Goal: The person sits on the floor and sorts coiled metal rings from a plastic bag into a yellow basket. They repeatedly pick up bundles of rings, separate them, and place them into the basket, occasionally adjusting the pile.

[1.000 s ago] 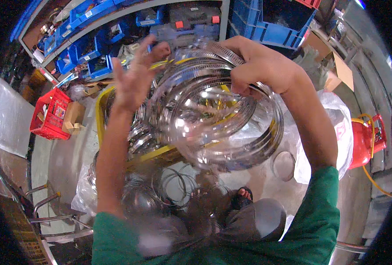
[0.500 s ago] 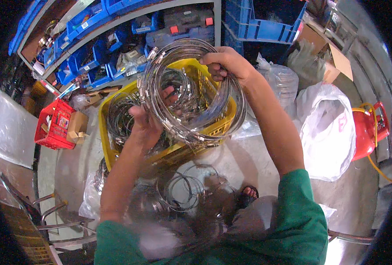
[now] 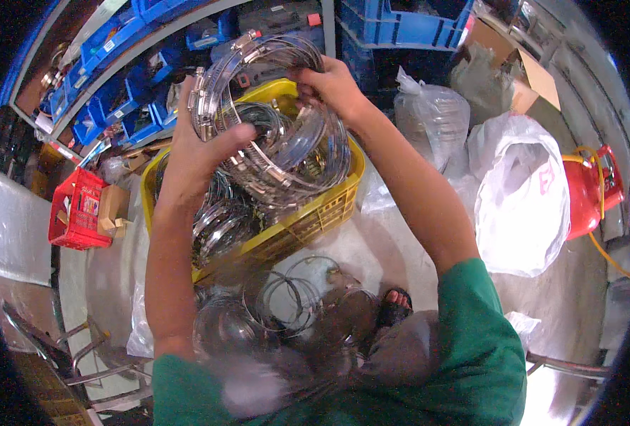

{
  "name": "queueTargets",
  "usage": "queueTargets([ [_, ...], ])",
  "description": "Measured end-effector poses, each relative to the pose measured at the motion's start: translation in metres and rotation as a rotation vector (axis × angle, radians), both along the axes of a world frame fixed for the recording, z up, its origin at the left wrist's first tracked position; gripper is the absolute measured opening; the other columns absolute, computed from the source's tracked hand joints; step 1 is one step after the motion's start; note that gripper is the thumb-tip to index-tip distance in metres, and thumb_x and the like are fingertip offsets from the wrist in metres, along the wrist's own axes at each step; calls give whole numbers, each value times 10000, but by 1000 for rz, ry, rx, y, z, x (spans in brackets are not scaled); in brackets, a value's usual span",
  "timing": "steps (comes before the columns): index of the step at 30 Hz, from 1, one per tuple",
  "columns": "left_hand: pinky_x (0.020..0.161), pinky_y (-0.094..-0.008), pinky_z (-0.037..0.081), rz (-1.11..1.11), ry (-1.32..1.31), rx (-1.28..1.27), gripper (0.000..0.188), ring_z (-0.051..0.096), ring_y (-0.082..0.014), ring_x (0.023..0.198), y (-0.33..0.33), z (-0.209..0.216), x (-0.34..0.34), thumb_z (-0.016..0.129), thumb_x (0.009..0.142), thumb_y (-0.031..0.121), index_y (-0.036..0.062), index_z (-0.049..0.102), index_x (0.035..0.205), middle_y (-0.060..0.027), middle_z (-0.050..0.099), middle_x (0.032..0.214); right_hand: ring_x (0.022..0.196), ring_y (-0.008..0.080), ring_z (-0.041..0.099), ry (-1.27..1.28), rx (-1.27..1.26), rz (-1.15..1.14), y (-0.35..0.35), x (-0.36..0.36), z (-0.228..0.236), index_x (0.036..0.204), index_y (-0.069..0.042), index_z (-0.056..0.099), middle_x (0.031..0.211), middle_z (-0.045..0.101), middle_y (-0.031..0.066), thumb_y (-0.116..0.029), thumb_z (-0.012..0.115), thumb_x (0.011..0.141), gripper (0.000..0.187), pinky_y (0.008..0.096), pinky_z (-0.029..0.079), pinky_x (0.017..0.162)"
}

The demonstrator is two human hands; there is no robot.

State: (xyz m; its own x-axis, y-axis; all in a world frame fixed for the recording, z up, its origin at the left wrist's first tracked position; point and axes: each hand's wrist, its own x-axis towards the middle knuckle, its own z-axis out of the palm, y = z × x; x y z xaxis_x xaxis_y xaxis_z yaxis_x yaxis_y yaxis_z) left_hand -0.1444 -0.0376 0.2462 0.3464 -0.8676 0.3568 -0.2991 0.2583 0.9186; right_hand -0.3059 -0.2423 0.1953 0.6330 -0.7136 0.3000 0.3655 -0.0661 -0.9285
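Observation:
A thick bundle of large metal hose clamps [image 3: 272,183] hangs in the air over the yellow crate [image 3: 329,211], its screw housings showing along the left and lower side. My right hand [image 3: 331,89] is closed round the bundle's upper right side. At the left side my left hand [image 3: 200,145] grips it too, thumb across the front bands and fingers mostly hidden behind. More coiled hose clamps [image 3: 223,226] lie inside the crate. On the floor near my feet are several loose bands [image 3: 290,302].
Blue parts bins [image 3: 109,50] fill the shelf at far left, and blue crates [image 3: 400,28] are stacked behind. A small red crate [image 3: 81,213] is at left. To the right stand a wrapped clear bag [image 3: 432,113], a white bag [image 3: 521,206] and a red cylinder [image 3: 581,206].
Both hands have moved up and left with the bundle. My left hand has shifted from below onto its left side, the thumb now across the front.

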Motion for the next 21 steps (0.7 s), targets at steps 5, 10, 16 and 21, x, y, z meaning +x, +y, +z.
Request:
queueTargets([
  [5, 931, -361, 515, 112, 13, 122, 961, 628, -239, 1052, -39, 21, -8, 838, 708, 304, -72, 377, 1464, -167, 602, 1251, 681, 181, 646, 18, -26, 35, -39, 31, -38, 1061, 0, 644, 763, 637, 66, -247, 743, 924, 299, 343, 543, 641],
  [10, 875, -391, 534, 171, -26, 371, 660, 640, -244, 1000, -103, 16, 11, 740, 771, 380, -39, 586, 1256, -153, 649, 1173, 820, 206, 701, 529, -220, -63, -71, 36, -63, 1108, -5, 723, 916, 735, 117, -410, 709, 932, 442, 369, 558, 769],
  [16, 994, -540, 490, 74, 463, 695, 665, 658, -331, 1071, -146, -4, 43, 607, 860, 600, 63, 644, 1250, -149, 674, 1255, 1108, 303, 673, 271, 561, 250, -60, 9, -67, 1295, -58, 633, 1259, 677, 173, -349, 516, 1034, 408, 604, 530, 942],
  [21, 1033, -583, 472, -18, 503, 814, 698, 642, -333, 1155, -175, -15, 66, 574, 907, 616, 43, 628, 1302, -170, 652, 1316, 1371, 404, 483, 130, 596, 427, -21, -30, -45, 1490, -78, 428, 1507, 487, 183, -464, 291, 1058, 596, 718, 388, 1050],
])
